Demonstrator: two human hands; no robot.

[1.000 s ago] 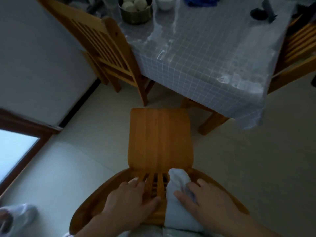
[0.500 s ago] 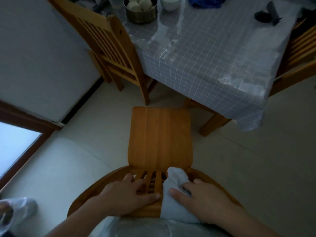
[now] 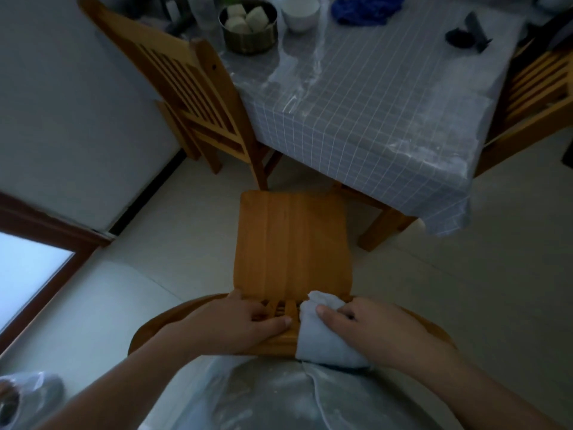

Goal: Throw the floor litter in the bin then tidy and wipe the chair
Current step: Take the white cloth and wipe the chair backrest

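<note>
Dim, bluish indoor light, pale daylight from the window (image 3: 29, 268) at the left edge, glare on the plastic table cover (image 3: 366, 97), wide-angle bending at corners, soft focus throughout

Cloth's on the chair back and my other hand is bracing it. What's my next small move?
Probably slide the cloth sideways along the chair's top rail. The right hand already presses it there, the left hand steadies the slats, and the seat looks bare, so it can wait.

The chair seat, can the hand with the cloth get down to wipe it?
Probably yes. The right hand presses the cloth on the chair's backrest, right above the seat. The seat is bare, and nothing lies between it and the hand.
</note>
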